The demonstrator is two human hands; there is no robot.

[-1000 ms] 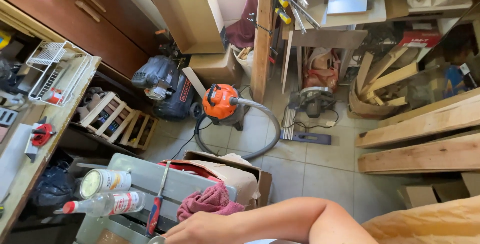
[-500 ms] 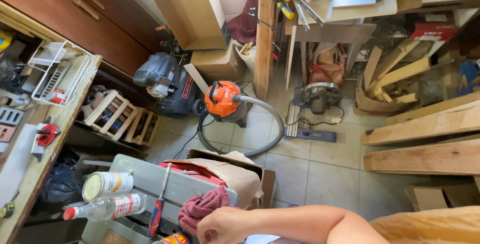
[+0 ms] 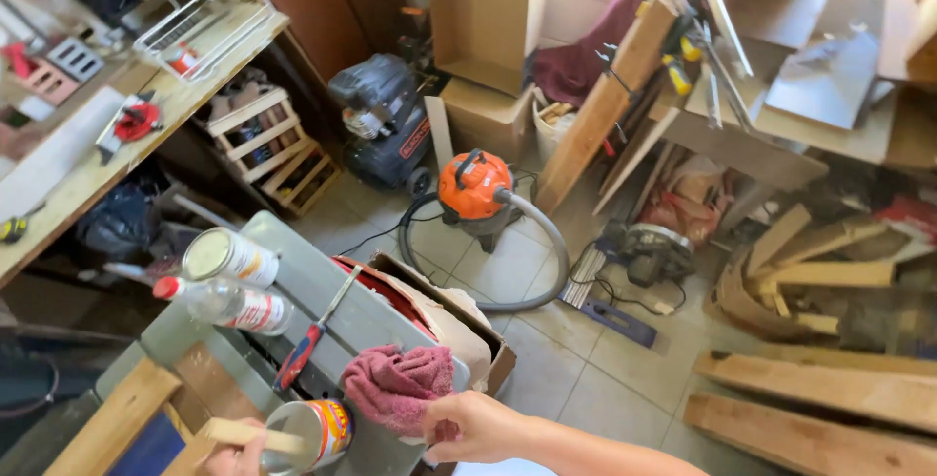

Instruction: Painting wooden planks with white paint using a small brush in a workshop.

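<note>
My right hand (image 3: 473, 427) reaches in from the lower right and grips the edge of a crumpled pink rag (image 3: 395, 385) lying on the grey table saw top (image 3: 293, 271). My left hand (image 3: 234, 456) shows only partly at the bottom edge, holding a wooden stir stick (image 3: 249, 434) at an open metal can (image 3: 310, 433) with a red and yellow label. Next to the rag lies a screwdriver (image 3: 310, 339) with a red and blue handle. A closed tin can (image 3: 229, 256) and a clear plastic bottle with a red cap (image 3: 229, 305) lie further left on the saw top.
An orange shop vacuum (image 3: 475, 188) with a grey hose stands on the tiled floor, a dark compressor (image 3: 386, 120) behind it. Wooden planks (image 3: 830, 398) lie at the right, scrap wood (image 3: 791, 271) and a circular saw (image 3: 649, 251) nearby. A workbench (image 3: 107, 159) runs along the left.
The view has tilted down and closer. My right hand moved left onto the pink rag, and my left hand with the stick and open can came into view.
</note>
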